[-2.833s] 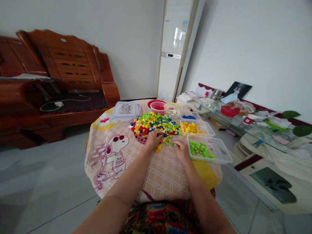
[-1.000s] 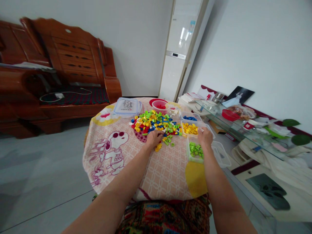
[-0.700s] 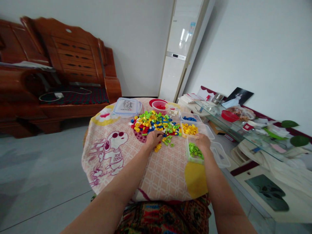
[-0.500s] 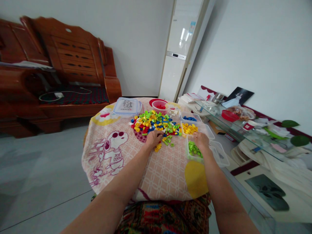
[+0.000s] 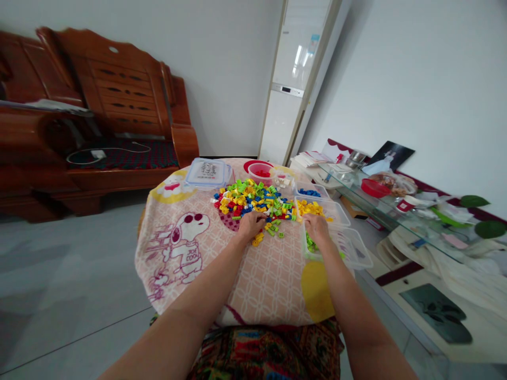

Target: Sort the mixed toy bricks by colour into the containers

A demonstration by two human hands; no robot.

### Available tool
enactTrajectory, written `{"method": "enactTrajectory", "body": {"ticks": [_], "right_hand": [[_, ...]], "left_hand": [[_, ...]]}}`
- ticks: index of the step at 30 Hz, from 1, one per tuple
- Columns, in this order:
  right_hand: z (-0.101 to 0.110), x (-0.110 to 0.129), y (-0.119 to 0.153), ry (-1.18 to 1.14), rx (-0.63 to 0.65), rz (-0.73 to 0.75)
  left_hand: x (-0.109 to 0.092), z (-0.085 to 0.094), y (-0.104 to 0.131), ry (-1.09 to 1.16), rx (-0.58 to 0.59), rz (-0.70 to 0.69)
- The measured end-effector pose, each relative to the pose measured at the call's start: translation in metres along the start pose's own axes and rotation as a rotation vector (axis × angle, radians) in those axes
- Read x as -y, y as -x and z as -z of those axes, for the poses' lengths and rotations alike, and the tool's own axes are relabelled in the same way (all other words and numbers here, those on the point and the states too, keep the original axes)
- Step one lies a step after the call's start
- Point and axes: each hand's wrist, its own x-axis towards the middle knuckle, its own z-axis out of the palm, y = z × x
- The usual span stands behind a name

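From my head view, I see the heap of mixed bricks on the tabletop, in front of the person. Its long axis runs from left to right. Nearer to the person, a yellow piece lies slantwise, its far end pointing to the right. For most bricks, the direction is too small for me to read.

The left hand rests at the near edge of the heap, its fingers bent; I cannot tell whether they are clamped on a brick. The right hand is over the left part of the green bricks' box. Its fingers point downward, but I cannot tell if they are apart or together.

This clear box is long from left to right. Behind it, the second box contains yellow bricks, and the farthest box contains blue bricks. The round bowl holds red bricks.
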Motion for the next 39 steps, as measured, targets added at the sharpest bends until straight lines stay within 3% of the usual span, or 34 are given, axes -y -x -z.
{"method": "enactTrajectory", "body": {"ticks": [7,12,15,19,22,26,32,39], "right_hand": [[-0.002,0.004,0.001,-0.047,-0.042,-0.025],[0.001,0.026,0.017,-0.191,-0.294,0.004],[-0.013,0.054,0.031,-0.335,-0.377,0.146],[-0.048,0.080,0.045,-0.409,-0.330,0.179],[-0.075,0.080,0.049,-0.451,-0.305,0.123],[-0.092,0.070,0.049,-0.594,-0.389,0.049],[-0.094,0.069,0.048,-0.677,-0.381,0.010],[-0.090,0.070,0.048,-0.695,-0.367,0.027]], "left_hand": [[0.001,0.000,0.000,0.004,-0.009,-0.002],[0.002,0.000,-0.001,0.015,-0.012,-0.025],[0.001,0.000,0.000,0.030,-0.012,-0.021],[0.001,0.000,0.001,0.048,-0.017,-0.014],[0.001,0.002,0.001,0.041,0.001,-0.044],[-0.001,0.006,0.002,0.003,0.095,-0.118],[-0.006,0.007,0.004,-0.062,0.113,-0.139],[-0.009,0.004,0.006,0.028,0.116,-0.147]]}}
